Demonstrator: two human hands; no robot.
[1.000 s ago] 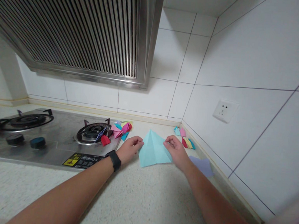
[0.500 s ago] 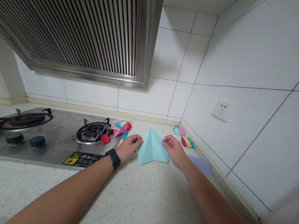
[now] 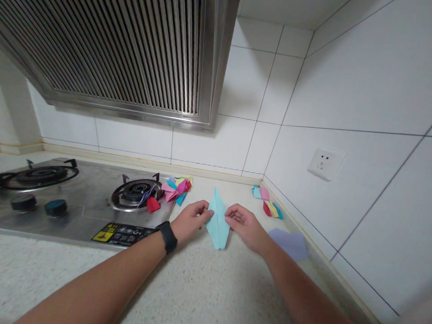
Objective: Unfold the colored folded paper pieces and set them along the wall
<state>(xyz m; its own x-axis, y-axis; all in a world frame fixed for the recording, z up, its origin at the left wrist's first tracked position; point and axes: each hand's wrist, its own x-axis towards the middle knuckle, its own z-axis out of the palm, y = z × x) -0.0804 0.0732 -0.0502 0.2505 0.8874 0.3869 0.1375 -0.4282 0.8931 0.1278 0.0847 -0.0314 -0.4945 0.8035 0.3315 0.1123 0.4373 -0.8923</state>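
A light blue sheet of folding paper [image 3: 218, 224], now a narrow pointed diamond shape with a crease down its middle, is at the counter between my hands. My left hand [image 3: 192, 218], with a black watch on the wrist, pinches its left edge between thumb and fingers. On the opposite edge, my right hand [image 3: 243, 224] has its thumb and fingertips closed on the paper. The long tip points away from me towards the wall.
A gas stove [image 3: 81, 211] lies at the left beneath a range hood [image 3: 135, 51]. Folded coloured papers [image 3: 174, 189] lie by its right edge. More small folded papers [image 3: 272, 210] and a purple sheet [image 3: 290, 244] lie along the right wall, below a socket [image 3: 325, 163].
The light blue paper went from a wide, spread shape to a narrow diamond, its sides brought inward. Both hands came closer together, and the view tilted slightly upward.
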